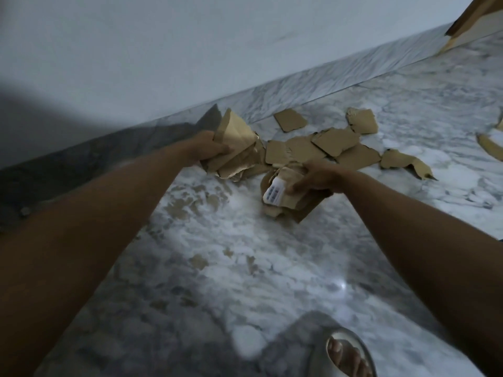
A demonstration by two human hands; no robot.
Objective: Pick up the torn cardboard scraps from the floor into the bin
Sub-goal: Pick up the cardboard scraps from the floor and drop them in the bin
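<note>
Already both hands are full. The left hand (215, 148) clutches a thick bundle of cardboard scraps (236, 148) near the marble skirting (272, 96), fingers curled round it, and the right hand (313, 178) grips a second wad (283, 197), one piece bearing a white printed label (273, 195), a little farther out from that skirting. A loose pile of scraps (326, 151) lies flat on the marble floor (245, 268) just beyond the two hands, close to the skirting, with single pieces (290, 119) nearer it and a curled strip (408, 164) trailing off to the right. No bin shows in view.

The risk, I judge, is overloading: reaching for more with such ragged handfuls could let outer pieces slide free. Flat pieces on polished stone may also resist a pinch. A sandalled foot (345, 355) stands well back from the skirting, and a dropped scrap there might be trodden on.
</note>
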